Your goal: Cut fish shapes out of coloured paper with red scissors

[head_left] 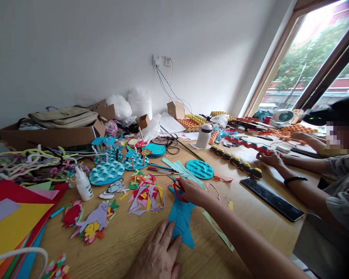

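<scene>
My right hand is closed around the red handles of a pair of scissors, whose blades point away to the left. Under and in front of it, a blue paper piece with pencil-like outlines lies on the table. My left hand rests palm down, fingers stretched, fingertips touching the paper's left edge. Left of the paper lies a heap of coloured paper scraps. Cut-out paper fish are piled farther left, and a light green paper strip lies to the right.
A white glue bottle stands left near blue wavy paper discs. Coloured sheets fill the left edge. At right are a black tablet, a painted egg-carton strip and a co-worker's hands. A white cup stands behind.
</scene>
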`<state>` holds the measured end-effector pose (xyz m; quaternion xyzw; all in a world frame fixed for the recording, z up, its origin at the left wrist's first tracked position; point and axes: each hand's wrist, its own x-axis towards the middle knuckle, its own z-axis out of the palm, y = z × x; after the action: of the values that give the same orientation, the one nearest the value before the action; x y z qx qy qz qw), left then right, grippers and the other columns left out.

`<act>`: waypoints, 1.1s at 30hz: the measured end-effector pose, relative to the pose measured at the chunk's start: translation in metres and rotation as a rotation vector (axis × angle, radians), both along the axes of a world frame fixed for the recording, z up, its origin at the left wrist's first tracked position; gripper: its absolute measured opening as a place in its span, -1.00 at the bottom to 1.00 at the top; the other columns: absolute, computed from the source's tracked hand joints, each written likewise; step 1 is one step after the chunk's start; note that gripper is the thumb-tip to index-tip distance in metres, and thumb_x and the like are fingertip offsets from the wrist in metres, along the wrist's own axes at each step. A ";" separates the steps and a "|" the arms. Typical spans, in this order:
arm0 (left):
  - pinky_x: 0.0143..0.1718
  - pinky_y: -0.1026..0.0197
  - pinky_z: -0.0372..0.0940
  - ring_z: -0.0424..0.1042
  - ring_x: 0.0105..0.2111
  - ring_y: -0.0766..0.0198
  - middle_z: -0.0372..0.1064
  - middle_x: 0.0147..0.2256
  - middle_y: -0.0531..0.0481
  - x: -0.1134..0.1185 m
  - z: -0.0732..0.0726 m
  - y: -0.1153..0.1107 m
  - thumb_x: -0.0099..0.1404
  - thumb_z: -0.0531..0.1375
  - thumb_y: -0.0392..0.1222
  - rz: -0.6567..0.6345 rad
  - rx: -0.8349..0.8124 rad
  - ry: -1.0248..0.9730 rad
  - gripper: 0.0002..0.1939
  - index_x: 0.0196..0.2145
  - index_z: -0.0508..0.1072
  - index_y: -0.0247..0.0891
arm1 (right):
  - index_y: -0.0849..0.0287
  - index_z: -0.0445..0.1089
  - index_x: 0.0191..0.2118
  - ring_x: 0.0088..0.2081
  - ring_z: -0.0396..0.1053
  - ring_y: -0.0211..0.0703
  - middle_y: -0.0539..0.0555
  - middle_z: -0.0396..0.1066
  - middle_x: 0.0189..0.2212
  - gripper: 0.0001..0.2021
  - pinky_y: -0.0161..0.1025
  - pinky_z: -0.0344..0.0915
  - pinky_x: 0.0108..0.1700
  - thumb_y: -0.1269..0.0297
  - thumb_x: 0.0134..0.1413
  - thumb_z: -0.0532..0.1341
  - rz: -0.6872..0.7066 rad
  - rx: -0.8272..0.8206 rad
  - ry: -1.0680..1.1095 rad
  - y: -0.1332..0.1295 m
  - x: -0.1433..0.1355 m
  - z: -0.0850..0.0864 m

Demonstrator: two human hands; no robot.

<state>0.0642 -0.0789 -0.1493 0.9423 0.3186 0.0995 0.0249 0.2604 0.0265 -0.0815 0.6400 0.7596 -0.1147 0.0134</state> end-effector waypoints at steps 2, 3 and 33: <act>0.01 -0.04 0.21 0.19 0.10 -0.10 0.21 0.13 -0.27 0.000 0.000 0.000 0.24 0.04 0.04 0.002 0.009 0.010 -0.47 0.11 0.25 -0.22 | 0.26 0.27 -0.13 -0.17 0.32 -0.09 0.16 0.36 -0.20 -0.70 -0.30 0.23 -0.24 0.37 -0.04 0.23 0.000 0.000 0.008 -0.001 0.000 0.001; 0.01 -0.05 0.21 0.22 0.08 -0.09 0.24 0.11 -0.27 0.001 0.001 0.000 0.24 0.04 0.03 0.001 0.005 0.010 -0.48 0.11 0.25 -0.20 | 0.25 0.28 -0.14 -0.17 0.32 -0.09 0.15 0.36 -0.20 -0.72 -0.31 0.22 -0.24 0.37 -0.04 0.22 0.000 -0.002 0.011 -0.001 0.000 0.002; -0.09 -0.01 0.25 0.35 -0.06 -0.07 0.37 -0.01 -0.27 0.002 -0.001 0.003 0.19 0.09 0.07 -0.035 0.136 -0.036 -0.52 -0.01 0.38 -0.23 | 0.21 0.26 -0.02 -0.12 0.33 -0.12 0.14 0.28 -0.05 -0.72 -0.07 0.32 -0.12 0.24 0.18 0.09 0.018 -0.035 0.124 0.015 -0.020 -0.001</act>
<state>0.0662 -0.0760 -0.1505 0.9453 0.2942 0.1374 -0.0319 0.2408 0.0414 -0.0828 0.6243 0.7627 -0.1674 -0.0213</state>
